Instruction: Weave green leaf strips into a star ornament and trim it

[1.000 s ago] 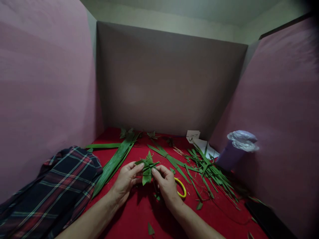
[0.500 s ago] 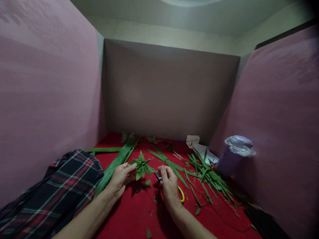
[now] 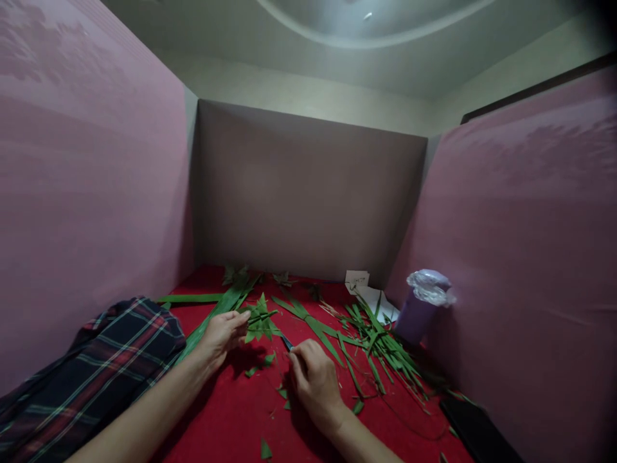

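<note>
The left hand [image 3: 223,339] pinches the leaf star [image 3: 261,326] by its left side, above the red cloth [image 3: 212,424]. The right hand [image 3: 317,378], farther off, grips a blade [image 3: 287,344] slanting forward-left toward the star; contact is unclear.

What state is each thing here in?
Left hand, pinching the leaf star
Leaf star, held off the red surface
Right hand, gripping a bladed tool
Bladed tool, mostly hidden; open or shut unclear
Plaid cloth, bunched up
Cut strips, loosely heaped
Purple container, plastic over its top
</note>
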The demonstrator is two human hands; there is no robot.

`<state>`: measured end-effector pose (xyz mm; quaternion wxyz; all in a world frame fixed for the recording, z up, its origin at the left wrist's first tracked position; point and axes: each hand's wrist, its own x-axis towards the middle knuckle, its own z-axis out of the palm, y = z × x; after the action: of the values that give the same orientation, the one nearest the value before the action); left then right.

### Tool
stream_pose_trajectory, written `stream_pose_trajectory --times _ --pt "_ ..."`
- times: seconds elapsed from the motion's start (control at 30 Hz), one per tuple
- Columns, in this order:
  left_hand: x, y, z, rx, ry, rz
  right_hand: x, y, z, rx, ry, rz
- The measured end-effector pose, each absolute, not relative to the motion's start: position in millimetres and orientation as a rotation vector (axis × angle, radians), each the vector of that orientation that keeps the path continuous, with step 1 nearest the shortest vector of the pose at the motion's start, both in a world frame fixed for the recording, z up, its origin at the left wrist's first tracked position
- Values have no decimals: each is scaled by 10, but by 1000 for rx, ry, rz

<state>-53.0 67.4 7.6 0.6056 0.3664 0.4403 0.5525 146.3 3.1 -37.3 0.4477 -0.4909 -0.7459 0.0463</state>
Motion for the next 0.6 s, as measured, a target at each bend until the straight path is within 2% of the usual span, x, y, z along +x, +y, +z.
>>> stream_pose_trajectory --times 0.3,0.6 --pt "-476 1336 384 1113 1244 1203 1356 93 -578 -1101 -2084 -231" --pt "-360 1811 177 1697 1558 801 1313 202 -638 -966 -1999 -366"
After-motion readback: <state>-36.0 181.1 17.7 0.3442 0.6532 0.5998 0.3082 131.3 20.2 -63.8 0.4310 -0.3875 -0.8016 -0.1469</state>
